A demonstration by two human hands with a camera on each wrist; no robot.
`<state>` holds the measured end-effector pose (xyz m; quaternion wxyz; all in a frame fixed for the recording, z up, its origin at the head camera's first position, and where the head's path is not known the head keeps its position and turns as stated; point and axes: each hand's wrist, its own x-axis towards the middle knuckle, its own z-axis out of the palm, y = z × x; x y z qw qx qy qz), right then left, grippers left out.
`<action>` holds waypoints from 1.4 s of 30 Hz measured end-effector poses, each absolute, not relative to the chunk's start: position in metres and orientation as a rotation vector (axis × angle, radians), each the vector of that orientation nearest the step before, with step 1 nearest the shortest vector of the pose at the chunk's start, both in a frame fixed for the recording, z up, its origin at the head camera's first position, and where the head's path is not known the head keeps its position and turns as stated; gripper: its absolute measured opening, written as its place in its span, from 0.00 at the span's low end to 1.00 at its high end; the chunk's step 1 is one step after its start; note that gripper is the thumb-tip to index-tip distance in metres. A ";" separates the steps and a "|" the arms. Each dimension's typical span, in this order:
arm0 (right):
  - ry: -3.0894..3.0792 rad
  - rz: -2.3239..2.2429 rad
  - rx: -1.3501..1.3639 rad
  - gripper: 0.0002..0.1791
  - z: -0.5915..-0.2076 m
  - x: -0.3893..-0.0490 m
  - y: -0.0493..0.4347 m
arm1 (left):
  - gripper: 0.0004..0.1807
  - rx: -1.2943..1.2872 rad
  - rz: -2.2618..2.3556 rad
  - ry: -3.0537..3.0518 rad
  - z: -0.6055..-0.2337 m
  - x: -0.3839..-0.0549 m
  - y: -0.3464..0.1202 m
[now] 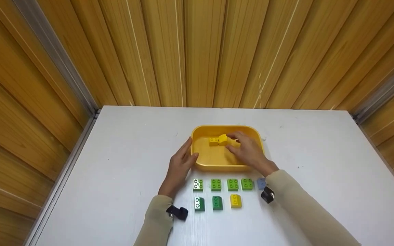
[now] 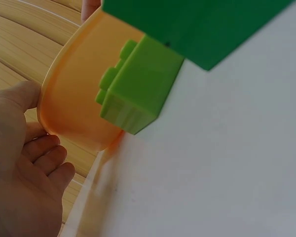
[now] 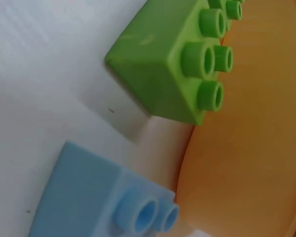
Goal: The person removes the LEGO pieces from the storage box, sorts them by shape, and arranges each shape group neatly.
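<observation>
A shallow yellow bin [image 1: 204,168] stands mid-table. My left hand [image 1: 180,167] holds its left end; in the left wrist view the thumb lies at the rim and the other fingers curl beside the outer wall. My right hand [image 1: 250,152] reaches over the bin's right side, thumb and index finger spread apart. A yellow brick with a sloped top [image 1: 223,139] sits right at those fingertips, slightly tilted. Next to it in the bin is a yellow studded brick [image 1: 213,141]. The right wrist view shows almost nothing of the right hand.
In front of the bin lies a row of light green bricks [image 1: 216,185], with a blue brick [image 1: 261,183] partly behind the right sleeve. Nearer are two dark green sloped bricks [image 1: 217,203] and a yellow sloped brick [image 1: 235,201]. Wood-patterned panels [image 1: 200,54] enclose the white table [image 1: 132,143].
</observation>
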<state>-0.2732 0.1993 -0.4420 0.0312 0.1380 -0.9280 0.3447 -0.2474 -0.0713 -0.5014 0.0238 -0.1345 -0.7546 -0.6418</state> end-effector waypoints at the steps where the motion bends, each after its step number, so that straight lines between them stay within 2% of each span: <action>1: -2.865 1.056 0.418 0.23 -0.443 -0.274 0.199 | 0.36 -0.423 -1.989 -2.329 -0.502 -0.248 -0.071; 13: -2.867 0.977 0.465 0.25 -0.447 -0.277 0.201 | 0.36 -0.451 -1.961 -2.374 -0.500 -0.248 -0.073; 23: -3.012 0.940 0.515 0.32 -0.447 -0.279 0.198 | 0.36 -0.434 -1.958 -2.370 -0.502 -0.249 -0.075; 33: -3.096 0.915 0.504 0.32 -0.448 -0.279 0.198 | 0.36 -0.397 -1.967 -2.388 -0.501 -0.248 -0.074; 37: -3.085 0.898 0.519 0.30 -0.449 -0.280 0.199 | 0.37 -0.411 -1.946 -2.396 -0.501 -0.248 -0.074; 42: -2.960 0.865 0.600 0.19 -0.449 -0.281 0.200 | 0.37 -0.432 -1.944 -2.390 -0.501 -0.250 -0.074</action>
